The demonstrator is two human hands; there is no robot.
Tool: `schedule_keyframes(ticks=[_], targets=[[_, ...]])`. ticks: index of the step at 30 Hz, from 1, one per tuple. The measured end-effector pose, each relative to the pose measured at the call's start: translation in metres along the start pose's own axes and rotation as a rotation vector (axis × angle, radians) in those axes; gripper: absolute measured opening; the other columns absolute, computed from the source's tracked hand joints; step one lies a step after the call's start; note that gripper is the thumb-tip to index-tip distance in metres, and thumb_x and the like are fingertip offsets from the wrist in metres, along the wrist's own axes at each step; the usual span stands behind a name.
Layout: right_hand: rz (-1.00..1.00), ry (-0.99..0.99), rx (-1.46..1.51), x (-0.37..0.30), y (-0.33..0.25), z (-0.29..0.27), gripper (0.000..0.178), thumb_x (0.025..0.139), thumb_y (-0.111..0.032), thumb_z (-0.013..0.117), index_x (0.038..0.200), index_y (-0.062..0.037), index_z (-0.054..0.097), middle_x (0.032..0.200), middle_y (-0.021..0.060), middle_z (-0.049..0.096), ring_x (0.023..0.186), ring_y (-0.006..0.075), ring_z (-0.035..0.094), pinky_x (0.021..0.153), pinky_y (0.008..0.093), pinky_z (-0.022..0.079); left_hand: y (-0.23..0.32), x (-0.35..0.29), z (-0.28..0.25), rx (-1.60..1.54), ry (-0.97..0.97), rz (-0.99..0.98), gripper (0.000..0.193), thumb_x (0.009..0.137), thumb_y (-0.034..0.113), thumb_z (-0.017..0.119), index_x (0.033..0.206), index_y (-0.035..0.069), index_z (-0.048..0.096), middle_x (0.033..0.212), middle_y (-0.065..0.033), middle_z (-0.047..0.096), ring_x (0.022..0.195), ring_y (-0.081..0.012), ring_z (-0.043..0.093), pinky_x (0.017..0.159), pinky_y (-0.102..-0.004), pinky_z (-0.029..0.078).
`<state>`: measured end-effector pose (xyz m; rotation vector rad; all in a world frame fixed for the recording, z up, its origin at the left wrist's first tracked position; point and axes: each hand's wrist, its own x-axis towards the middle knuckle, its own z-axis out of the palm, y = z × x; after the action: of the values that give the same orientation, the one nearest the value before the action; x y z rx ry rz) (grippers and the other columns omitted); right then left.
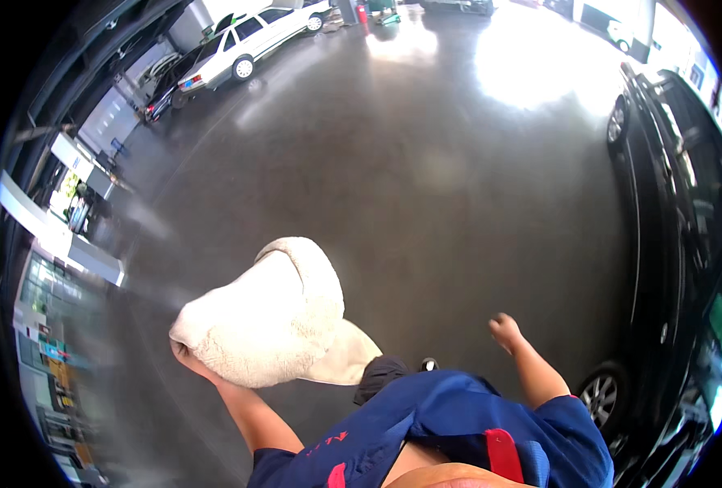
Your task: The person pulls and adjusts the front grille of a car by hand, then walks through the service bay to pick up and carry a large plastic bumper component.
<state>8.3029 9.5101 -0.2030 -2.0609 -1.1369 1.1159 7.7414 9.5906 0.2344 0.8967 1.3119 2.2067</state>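
A large cream cloth with a fleecy surface hangs in front of me on the left, folded over with a thick rolled edge at its far side. My left hand is closed on its left end, and the fabric hides most of the fingers. A smoother cream flap trails from it toward my dark trousers. Whether it is a towel or a cover I cannot tell. Out to the right, my right hand is loosely curled above the floor, with nothing visible in it.
Dark, shiny floor spreads ahead. A black car stands close on my right. At the far left are a white car and a darker car. White posts and glass panels line the left side.
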Motion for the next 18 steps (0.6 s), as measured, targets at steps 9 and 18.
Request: schedule_keyframes(ticks=[9, 18], targets=[[-0.071, -0.144, 0.229, 0.279, -0.279, -0.045, 0.032, 0.097, -0.019, 0.06, 0.12, 0.0027, 0.065, 0.091, 0.0079, 0.071, 0.083, 0.0172, 0.067, 0.076, 0.0328, 0.055, -0.212, 0.169, 0.214, -0.044, 0.055, 0.055, 0.02, 0.101, 0.019, 0.057, 0.099, 0.001, 0.065, 0.093, -0.0042, 0.066, 0.079, -0.0161, 0.065, 0.071, -0.0353, 0.055], [0.886, 0.015, 0.418, 0.261, -0.136, -0.091, 0.012, 0.093, -0.015, 0.058, 0.097, -0.0049, 0.063, 0.073, 0.0083, 0.059, 0.057, 0.0193, 0.056, 0.048, 0.0371, 0.041, -0.341, 0.348, 0.435, -0.081, -0.317, 0.055, 0.015, 0.097, 0.016, 0.067, 0.093, 0.001, 0.067, 0.089, -0.0032, 0.068, 0.08, -0.015, 0.066, 0.074, -0.0334, 0.055]])
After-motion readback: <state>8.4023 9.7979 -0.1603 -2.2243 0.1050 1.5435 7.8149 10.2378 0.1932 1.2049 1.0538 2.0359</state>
